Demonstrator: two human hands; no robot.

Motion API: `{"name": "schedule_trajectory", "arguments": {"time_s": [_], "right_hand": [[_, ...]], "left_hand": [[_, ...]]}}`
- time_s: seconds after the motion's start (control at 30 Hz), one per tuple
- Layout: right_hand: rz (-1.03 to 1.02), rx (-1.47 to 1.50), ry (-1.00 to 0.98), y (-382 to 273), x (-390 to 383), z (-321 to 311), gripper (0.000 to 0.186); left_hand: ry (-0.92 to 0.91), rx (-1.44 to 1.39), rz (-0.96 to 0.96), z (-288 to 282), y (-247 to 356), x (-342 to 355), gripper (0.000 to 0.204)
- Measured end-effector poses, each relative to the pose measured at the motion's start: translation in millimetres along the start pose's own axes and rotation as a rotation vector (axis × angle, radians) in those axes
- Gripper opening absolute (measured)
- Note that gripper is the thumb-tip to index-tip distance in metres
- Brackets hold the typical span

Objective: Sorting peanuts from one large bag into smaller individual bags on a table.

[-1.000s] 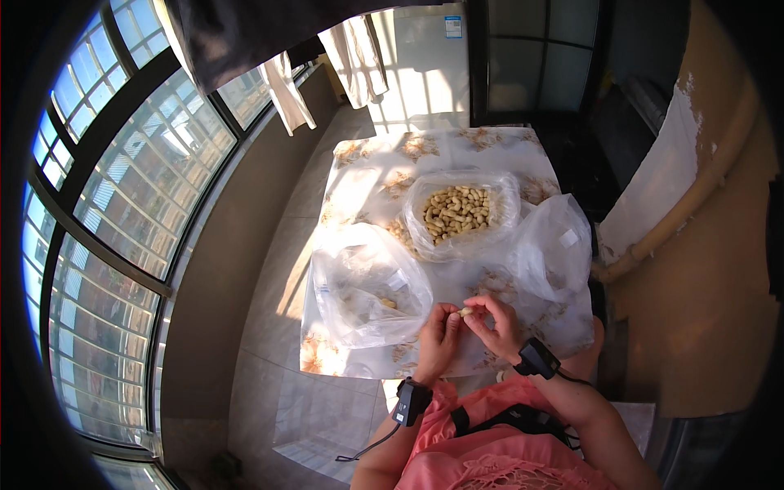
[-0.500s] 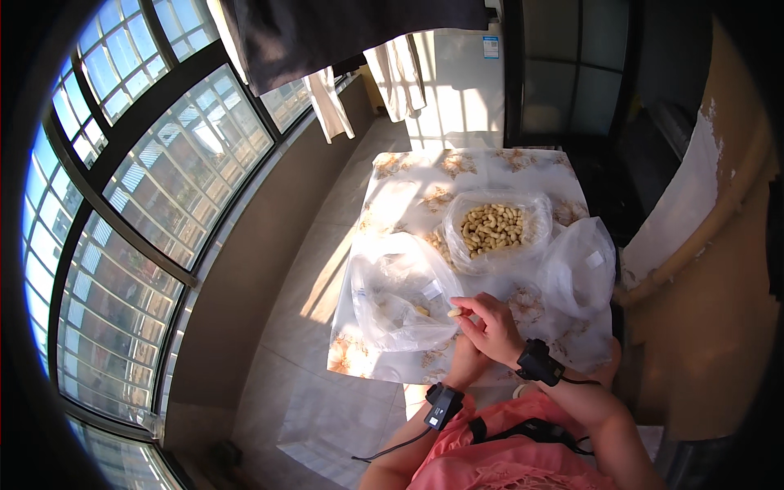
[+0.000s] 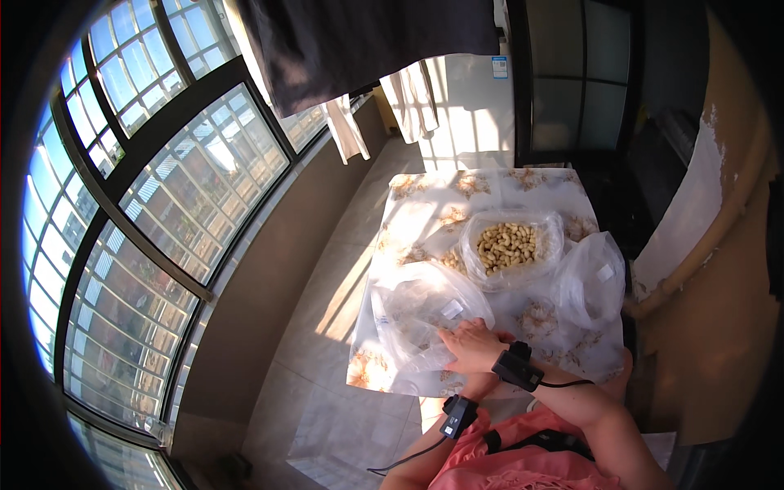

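Observation:
My right hand (image 3: 472, 346) is at the near edge of the left plastic bag (image 3: 408, 302), its fingers curled; whatever they hold is hidden. My left hand (image 3: 482, 382) is lower, mostly behind the right one, so its fingers cannot be made out. The left bag is translucent and crumpled, with a small white label inside. Beyond it a clear bag (image 3: 552, 249) holds a heap of peanuts (image 3: 506, 247), with a few more loose to its left. Another crumpled translucent bag (image 3: 584, 290) lies at the right. All rest on a floral tablecloth (image 3: 539, 325). A black device is strapped on each wrist.
A barred window (image 3: 204, 188) runs along the left above a low wall (image 3: 269, 261). Dark and white cloths (image 3: 367, 49) hang overhead. A white appliance (image 3: 474, 114) and a dark-framed glass door (image 3: 576, 82) stand behind the table. A brown panel (image 3: 702, 327) is at the right.
My right hand has moved from pinching a peanut to the left bag's edge, where the peanut is out of sight. My left hand dropped behind it. The view has shifted, so the scene sits lower.

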State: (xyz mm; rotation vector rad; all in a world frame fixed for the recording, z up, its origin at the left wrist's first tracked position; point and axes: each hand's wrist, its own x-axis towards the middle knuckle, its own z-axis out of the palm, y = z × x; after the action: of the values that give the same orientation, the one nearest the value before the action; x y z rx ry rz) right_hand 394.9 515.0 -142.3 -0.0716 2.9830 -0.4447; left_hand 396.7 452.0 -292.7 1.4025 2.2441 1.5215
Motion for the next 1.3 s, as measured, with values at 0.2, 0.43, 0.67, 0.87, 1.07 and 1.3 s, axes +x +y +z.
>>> {"name": "schedule_trajectory", "arguments": {"time_s": [0.2,0.43,0.67,0.87,1.07,1.3], "right_hand": [[0.01,0.155,-0.082,14,5,14,0.042],[0.099,0.123,-0.106,6,1,-1,0.044],[-0.151,0.435,0.377,12,-34,-16,0.045],[-0.058,0.483,0.895,60,-83,-8,0.018],[0.05,0.63,0.87,68,-105,30,0.014],[-0.038,0.553,0.792,67,-105,31,0.027]], "left_hand": [[-0.009,0.095,0.031,7,-12,-4,0.066],[0.001,-0.018,0.034,-4,16,4,0.066],[-0.088,-0.426,-0.022,-25,34,18,0.057],[-0.064,-0.33,-0.237,-43,70,25,0.038],[-0.075,-0.388,-0.136,-44,63,25,0.036],[-0.091,-0.605,-0.137,-44,69,27,0.05]]}}
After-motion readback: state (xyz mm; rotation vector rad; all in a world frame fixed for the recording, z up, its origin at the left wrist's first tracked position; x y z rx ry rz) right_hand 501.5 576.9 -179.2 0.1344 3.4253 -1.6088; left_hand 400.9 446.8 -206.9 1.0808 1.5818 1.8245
